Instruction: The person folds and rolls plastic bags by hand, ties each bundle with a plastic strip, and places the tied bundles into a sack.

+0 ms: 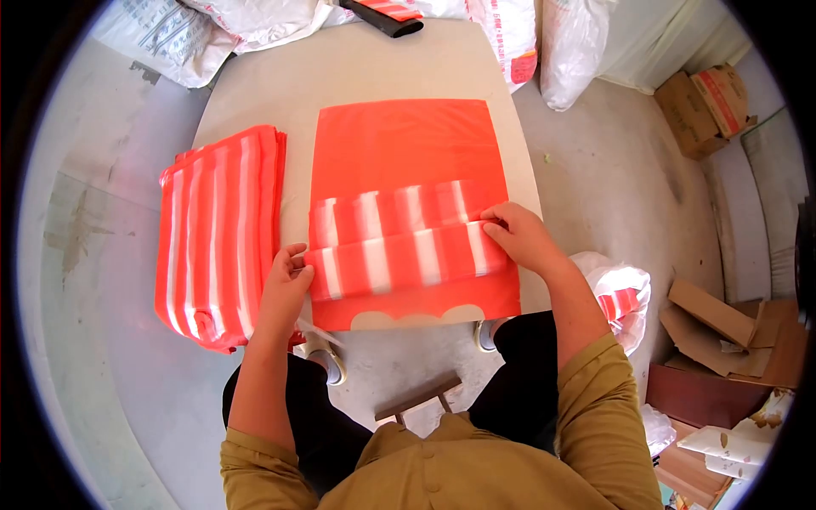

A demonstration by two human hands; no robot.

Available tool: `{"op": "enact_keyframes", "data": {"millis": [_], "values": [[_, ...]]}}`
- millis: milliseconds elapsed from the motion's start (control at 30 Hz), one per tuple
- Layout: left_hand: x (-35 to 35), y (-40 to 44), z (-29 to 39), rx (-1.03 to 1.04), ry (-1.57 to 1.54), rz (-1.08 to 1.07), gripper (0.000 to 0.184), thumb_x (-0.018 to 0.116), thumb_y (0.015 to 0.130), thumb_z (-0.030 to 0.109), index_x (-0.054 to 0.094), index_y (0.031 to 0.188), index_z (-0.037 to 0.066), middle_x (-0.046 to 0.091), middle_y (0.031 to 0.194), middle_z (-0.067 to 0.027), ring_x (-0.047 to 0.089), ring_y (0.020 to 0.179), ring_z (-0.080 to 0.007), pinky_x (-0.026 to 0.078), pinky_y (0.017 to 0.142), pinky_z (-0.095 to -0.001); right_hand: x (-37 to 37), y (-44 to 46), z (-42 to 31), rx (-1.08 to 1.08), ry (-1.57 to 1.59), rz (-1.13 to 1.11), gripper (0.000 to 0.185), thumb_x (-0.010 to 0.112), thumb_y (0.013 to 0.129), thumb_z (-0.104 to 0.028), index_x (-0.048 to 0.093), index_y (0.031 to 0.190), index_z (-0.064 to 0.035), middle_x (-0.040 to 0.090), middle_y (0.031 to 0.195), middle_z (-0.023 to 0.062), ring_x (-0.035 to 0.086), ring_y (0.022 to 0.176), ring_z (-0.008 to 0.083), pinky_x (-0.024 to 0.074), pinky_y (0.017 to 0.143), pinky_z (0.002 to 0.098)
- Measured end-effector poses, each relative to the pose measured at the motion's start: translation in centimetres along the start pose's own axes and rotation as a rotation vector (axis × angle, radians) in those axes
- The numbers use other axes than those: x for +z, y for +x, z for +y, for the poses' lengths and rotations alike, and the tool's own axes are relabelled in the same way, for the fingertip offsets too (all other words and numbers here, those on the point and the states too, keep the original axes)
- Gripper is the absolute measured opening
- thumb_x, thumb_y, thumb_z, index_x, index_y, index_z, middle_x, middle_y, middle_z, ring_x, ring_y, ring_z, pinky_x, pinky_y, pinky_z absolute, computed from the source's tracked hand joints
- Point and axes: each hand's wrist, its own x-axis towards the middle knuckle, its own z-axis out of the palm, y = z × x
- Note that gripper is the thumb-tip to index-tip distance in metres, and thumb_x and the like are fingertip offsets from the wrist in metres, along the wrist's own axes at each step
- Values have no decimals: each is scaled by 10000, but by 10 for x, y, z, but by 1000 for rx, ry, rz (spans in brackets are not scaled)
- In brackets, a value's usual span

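Observation:
A red plastic sheet (404,140) lies flat on the beige table, its near edge cut in scallops. Across its lower half rests a folded red-and-white striped piece (399,263). My right hand (514,234) pinches the right end of this piece between thumb and fingers. At the left end is my left hand (291,276), its fingers curled at the edge of the striped piece; its fingertips are partly hidden, and whether they grip is unclear. To the left, a thick stack of striped red-and-white sheets (221,238) hangs slightly over the table's side.
White printed sacks (170,38) stand beyond the table (255,93). A black roll with striped plastic (387,17) lies at its far edge. Cardboard boxes (697,110) are at the right, an open carton (718,327) nearer. A white bag (625,280) sits right of my leg.

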Motion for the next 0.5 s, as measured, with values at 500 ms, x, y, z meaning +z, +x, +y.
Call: {"op": "enact_keyframes", "data": {"millis": [500], "values": [[17, -1, 4, -16, -33, 43, 444, 604, 1016, 80, 498, 1442, 16, 691, 1127, -104, 649, 1019, -133, 526, 897, -276, 15, 6, -1, 23, -130, 46, 261, 570, 994, -258, 676, 976, -21, 700, 1005, 171, 649, 968, 379, 512, 841, 466]]}}
